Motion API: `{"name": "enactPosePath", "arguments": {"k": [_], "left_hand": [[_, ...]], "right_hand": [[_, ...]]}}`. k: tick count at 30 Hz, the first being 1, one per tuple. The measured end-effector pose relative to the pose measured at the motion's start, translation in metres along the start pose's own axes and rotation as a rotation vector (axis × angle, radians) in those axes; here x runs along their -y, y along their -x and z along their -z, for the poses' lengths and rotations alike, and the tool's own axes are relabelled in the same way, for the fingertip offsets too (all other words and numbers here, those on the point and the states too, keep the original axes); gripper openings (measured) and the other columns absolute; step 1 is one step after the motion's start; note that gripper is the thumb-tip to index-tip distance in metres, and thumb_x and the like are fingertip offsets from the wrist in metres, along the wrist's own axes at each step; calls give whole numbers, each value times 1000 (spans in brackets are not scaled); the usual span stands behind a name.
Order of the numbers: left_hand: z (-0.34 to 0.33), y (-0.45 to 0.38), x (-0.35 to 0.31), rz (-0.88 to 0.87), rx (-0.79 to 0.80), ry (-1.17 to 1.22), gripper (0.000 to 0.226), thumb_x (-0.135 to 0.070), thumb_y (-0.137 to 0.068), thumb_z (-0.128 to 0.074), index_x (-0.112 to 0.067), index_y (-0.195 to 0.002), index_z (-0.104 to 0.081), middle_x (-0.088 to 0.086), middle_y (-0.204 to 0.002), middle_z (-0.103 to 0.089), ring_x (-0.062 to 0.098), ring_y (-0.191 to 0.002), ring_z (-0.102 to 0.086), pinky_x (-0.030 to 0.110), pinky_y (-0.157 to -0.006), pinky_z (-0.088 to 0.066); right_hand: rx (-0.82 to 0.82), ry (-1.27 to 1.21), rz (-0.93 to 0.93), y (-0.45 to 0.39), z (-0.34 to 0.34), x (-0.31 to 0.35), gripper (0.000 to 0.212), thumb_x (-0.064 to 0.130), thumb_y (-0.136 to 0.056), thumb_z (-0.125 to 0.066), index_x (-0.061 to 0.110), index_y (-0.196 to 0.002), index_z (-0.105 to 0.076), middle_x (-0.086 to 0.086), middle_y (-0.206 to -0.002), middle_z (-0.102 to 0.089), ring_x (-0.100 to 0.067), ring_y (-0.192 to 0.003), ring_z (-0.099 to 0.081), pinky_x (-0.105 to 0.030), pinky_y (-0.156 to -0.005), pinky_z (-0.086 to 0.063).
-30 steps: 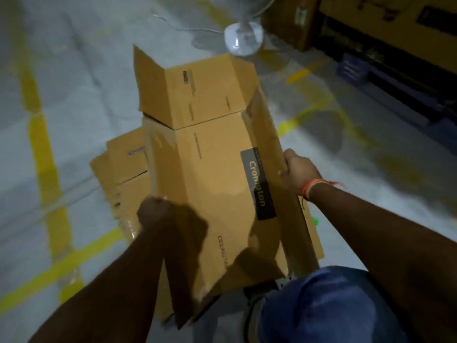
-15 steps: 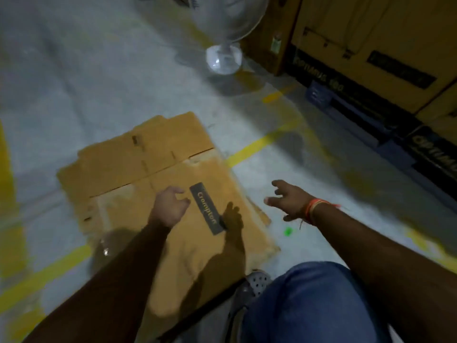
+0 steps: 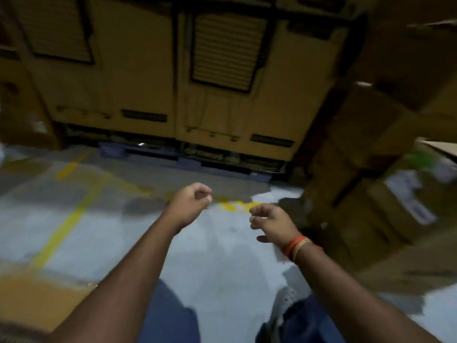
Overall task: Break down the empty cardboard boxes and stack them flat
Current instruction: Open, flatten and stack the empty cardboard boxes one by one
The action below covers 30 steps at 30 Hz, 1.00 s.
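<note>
A corner of the flattened brown cardboard (image 3: 32, 300) lies on the grey floor at the lower left, blurred. My left hand (image 3: 190, 204) hovers over the floor mid-frame, its fingers curled in against the thumb with nothing in them. To its right is my right hand (image 3: 272, 224), an orange thread band on the wrist, fingers bent but apart and empty. Neither hand touches any cardboard. Brown boxes (image 3: 366, 194) with white labels are piled at the right, just beyond my right hand.
Tall printed cartons (image 3: 222, 100) stand on blue pallets (image 3: 153, 154) across the far side. Yellow lines (image 3: 66, 224) cross the floor at the left. My knees in blue jeans (image 3: 170, 318) and a light shoe (image 3: 284, 303) fill the bottom.
The view has swung right, away from the flattened box toward the cartons. Both hands have left the cardboard, which now lies flat at the lower left, and moved out in front of me.
</note>
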<state>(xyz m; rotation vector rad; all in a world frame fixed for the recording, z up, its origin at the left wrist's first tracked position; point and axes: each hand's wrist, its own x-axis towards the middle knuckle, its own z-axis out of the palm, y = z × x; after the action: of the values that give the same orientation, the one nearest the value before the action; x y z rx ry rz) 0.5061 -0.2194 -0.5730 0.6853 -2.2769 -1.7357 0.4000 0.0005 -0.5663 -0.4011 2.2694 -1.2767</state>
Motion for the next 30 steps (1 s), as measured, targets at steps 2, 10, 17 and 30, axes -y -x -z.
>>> {"name": "enactPosePath", "arguments": {"k": [2,10,17,30], "left_hand": [[-55,-1,-35,-36,111,1,9,-8,-99,-62,-14,-105,-65,14,-107,-71,24,-89,-70,10,-57,-45],[-236,13,-126,-12,417,99,16,-17,-103,-57,-16,-118,-64,8,-121,-71,17,-98,-74,32,-82,-50],[-332,-16,-204,-109,448,128,19,-27,-103,-58,-22,-120,-65,1,-119,-69,12,-104,-69,34,-90,-53],[-475,-154,-334,-72,217,211,84,-60,-79,-77,-26,-148,-41,5,-140,-51,23,-112,-57,35,-79,-54]], "right_hand": [[-77,-46,-19,22,49,-8,15,10,-95,-62,15,-108,-65,-1,-99,-64,-14,-85,-63,-30,-62,-52],[-502,-224,-69,83,193,-34,13,11,-92,-65,13,-103,-69,-9,-94,-68,-17,-81,-63,-37,-65,-59],[-887,-265,-46,76,281,-52,24,34,-78,-71,28,-101,-68,0,-103,-68,-18,-92,-66,-47,-85,-59],[-1216,-542,-299,8,439,-55,99,61,-80,-69,20,-154,-15,-17,-157,-27,-40,-135,-41,-48,-105,-42]]}}
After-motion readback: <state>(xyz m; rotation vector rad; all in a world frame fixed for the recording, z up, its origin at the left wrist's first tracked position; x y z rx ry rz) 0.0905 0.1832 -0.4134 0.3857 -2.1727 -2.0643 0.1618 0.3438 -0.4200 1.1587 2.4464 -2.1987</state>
